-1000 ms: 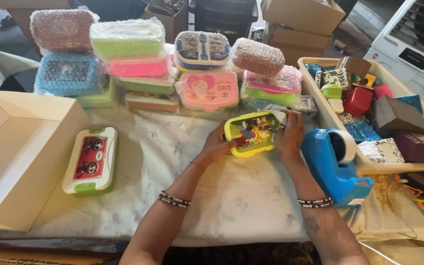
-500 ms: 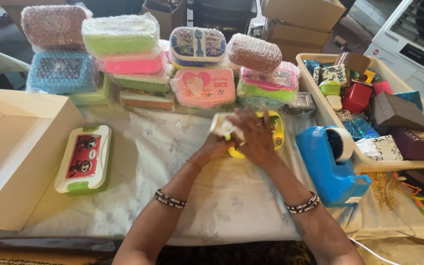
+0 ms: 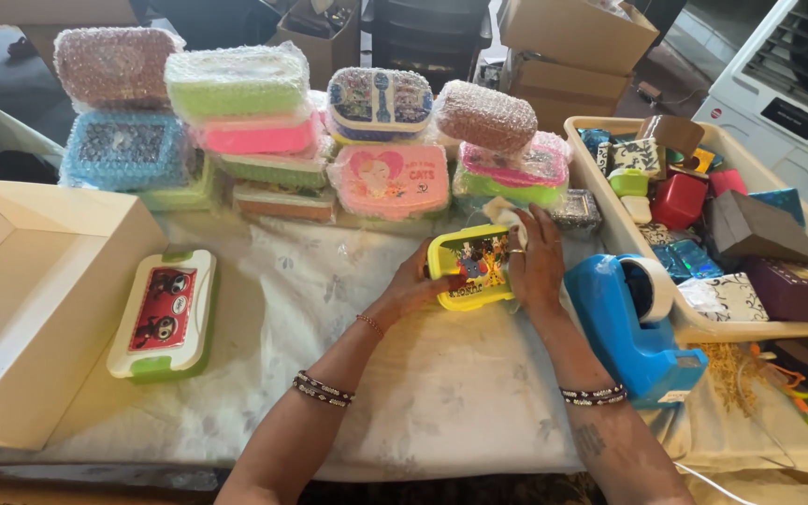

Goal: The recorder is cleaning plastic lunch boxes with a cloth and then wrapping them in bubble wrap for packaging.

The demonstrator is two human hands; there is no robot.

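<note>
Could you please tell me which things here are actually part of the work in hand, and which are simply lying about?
In hand:
- yellow lunch box, held by the left hand
- white cloth under the right hand, pressed on the box

Lying about:
- green-edged lunch box
- blue tape dispenser
- open cardboard box
- stack of bubble-wrapped boxes
- tray of small items

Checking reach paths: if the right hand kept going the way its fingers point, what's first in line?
The right hand points up-table; first would likely be the bubble-wrapped pink-and-green box just beyond it, though depth is unclear.
</note>
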